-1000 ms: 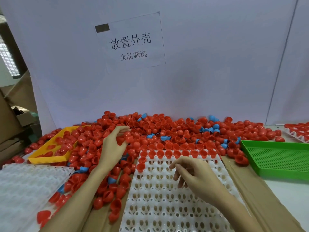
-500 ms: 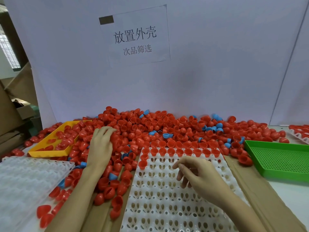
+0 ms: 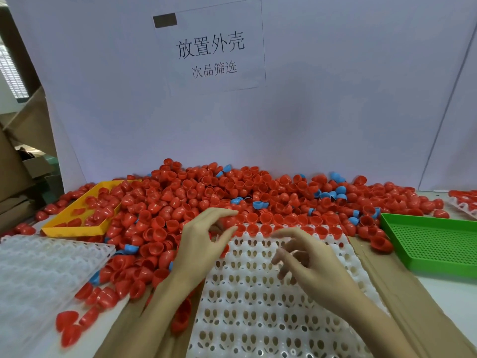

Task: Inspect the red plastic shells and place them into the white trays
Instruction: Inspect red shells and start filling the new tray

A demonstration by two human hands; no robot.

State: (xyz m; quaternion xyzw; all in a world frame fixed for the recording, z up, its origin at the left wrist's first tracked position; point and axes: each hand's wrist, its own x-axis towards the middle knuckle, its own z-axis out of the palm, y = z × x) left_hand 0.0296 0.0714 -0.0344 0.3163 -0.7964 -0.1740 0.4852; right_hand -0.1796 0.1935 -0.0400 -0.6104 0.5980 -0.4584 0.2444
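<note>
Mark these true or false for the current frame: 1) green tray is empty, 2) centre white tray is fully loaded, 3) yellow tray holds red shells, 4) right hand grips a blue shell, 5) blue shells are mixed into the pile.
1) True: the green tray holds nothing.
2) False: the centre white tray has shells only in its far row.
3) True: red shells lie in the yellow tray.
4) False: the right hand holds nothing visible.
5) True: blue shells sit among the red.
</note>
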